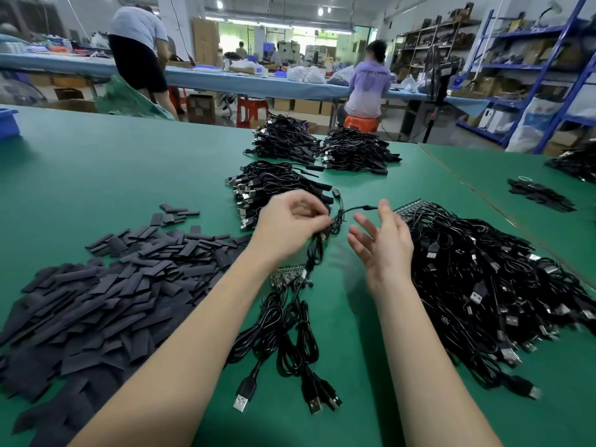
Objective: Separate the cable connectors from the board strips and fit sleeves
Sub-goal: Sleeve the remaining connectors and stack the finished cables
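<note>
At the near edge of the green bench (pixel 96 162), a small bunch of black USB cables (pixel 283 343) lies between the two forearms, its plugs pointing toward the camera and its far ends joined to a short board strip (pixel 288 276). To the left spreads a wide heap of flat black sleeves (pixel 113 285); to the right, a large tangled pile of cables (pixel 483 285) with a further board strip (pixel 411 206) at its far edge. Above the near strip, the left hand (pixel 290 225) has its fingers curled, pinching a thin black cable (pixel 338 217) that loops and reaches out to the right. The right hand (pixel 383 243) hovers just beside it, fingers spread and relaxed, holding nothing. Farther back sit three bundled stacks of cables (pixel 280 185). Beyond the bench, a seated person (pixel 369 88) works at a long blue table (pixel 258 82).
</note>
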Action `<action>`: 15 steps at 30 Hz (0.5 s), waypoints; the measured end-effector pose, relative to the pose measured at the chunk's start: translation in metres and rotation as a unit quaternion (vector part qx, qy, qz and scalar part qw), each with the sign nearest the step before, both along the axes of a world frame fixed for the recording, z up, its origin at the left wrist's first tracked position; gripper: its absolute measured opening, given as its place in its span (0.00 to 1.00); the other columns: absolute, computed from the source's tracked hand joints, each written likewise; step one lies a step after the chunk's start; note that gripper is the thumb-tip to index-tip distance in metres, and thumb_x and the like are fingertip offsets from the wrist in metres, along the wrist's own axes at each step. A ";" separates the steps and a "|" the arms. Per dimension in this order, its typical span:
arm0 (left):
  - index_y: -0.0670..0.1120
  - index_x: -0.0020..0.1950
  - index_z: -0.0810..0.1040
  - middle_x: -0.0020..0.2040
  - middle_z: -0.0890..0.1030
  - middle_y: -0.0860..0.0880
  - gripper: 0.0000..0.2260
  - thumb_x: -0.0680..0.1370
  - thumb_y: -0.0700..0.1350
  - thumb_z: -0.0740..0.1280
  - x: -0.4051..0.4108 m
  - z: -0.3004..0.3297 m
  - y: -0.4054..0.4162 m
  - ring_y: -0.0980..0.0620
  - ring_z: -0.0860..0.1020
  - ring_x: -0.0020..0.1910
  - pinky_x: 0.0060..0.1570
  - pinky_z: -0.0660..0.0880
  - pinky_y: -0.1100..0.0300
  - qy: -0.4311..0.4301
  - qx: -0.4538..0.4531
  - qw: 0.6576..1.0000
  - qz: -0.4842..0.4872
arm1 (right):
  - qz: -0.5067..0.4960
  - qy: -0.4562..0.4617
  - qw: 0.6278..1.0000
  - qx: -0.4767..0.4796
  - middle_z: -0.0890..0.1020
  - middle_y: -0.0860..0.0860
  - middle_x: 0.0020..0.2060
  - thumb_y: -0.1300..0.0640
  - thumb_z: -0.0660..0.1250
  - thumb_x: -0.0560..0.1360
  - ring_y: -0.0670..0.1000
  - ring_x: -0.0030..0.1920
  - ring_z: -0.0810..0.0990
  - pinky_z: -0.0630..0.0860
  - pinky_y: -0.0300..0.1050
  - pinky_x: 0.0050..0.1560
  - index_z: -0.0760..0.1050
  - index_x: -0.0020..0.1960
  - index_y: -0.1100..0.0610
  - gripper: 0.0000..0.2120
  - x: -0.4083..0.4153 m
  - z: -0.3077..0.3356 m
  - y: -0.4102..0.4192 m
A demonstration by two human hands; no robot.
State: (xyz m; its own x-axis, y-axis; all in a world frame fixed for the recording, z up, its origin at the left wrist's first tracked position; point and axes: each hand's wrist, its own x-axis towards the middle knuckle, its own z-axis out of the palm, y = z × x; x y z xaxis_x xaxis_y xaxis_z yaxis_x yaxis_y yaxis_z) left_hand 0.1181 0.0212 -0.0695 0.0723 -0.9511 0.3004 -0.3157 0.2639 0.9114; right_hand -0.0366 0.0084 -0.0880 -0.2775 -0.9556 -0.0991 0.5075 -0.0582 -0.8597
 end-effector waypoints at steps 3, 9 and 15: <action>0.49 0.45 0.83 0.45 0.84 0.56 0.06 0.75 0.38 0.75 0.004 0.029 -0.027 0.65 0.81 0.40 0.44 0.74 0.76 -0.132 -0.087 0.986 0.058 | 0.055 0.050 0.997 0.018 0.87 0.53 0.46 0.49 0.66 0.83 0.47 0.34 0.83 0.81 0.40 0.34 0.71 0.67 0.56 0.17 0.009 -0.004 0.004; 0.44 0.52 0.84 0.51 0.85 0.47 0.11 0.77 0.32 0.65 0.028 0.069 -0.105 0.49 0.80 0.51 0.59 0.76 0.55 -0.355 -0.140 0.919 0.098 | 0.137 0.139 0.980 0.041 0.88 0.50 0.41 0.54 0.67 0.82 0.47 0.34 0.79 0.77 0.36 0.31 0.76 0.61 0.56 0.09 0.024 -0.013 0.009; 0.44 0.69 0.78 0.65 0.81 0.42 0.15 0.83 0.41 0.61 0.050 0.028 -0.128 0.41 0.77 0.64 0.66 0.73 0.48 -0.508 -0.040 0.860 0.028 | 0.165 0.226 0.960 0.029 0.88 0.47 0.41 0.53 0.67 0.82 0.43 0.31 0.79 0.73 0.34 0.30 0.78 0.55 0.51 0.04 0.028 -0.018 0.011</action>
